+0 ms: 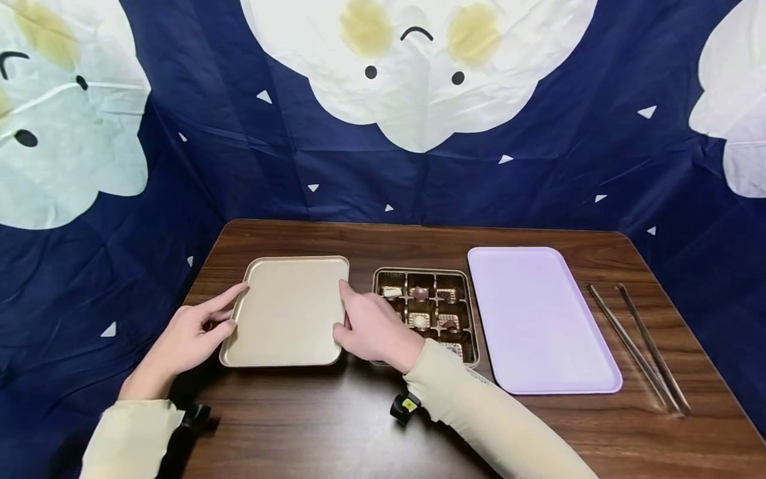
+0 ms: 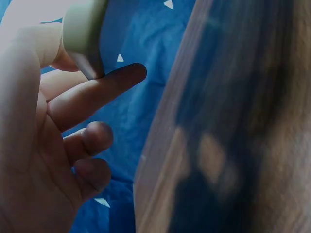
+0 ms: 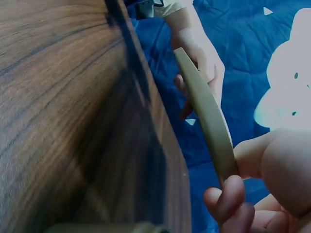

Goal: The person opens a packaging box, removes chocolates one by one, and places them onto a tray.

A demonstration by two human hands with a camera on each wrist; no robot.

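Wood table (image 1: 335, 412): choc box (image 1: 463, 319) crowds gold tray (image 1: 287, 313) by right hand (image 1: 374, 329)

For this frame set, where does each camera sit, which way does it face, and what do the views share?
Head: worn high, looking forward and down at the table; shows both forearms, left hand, right hand.
Left wrist: beside the left hand's fingers, along the table edge.
Right wrist: looks across the gold tray toward the left hand.
Shared: all three show the gold tray.
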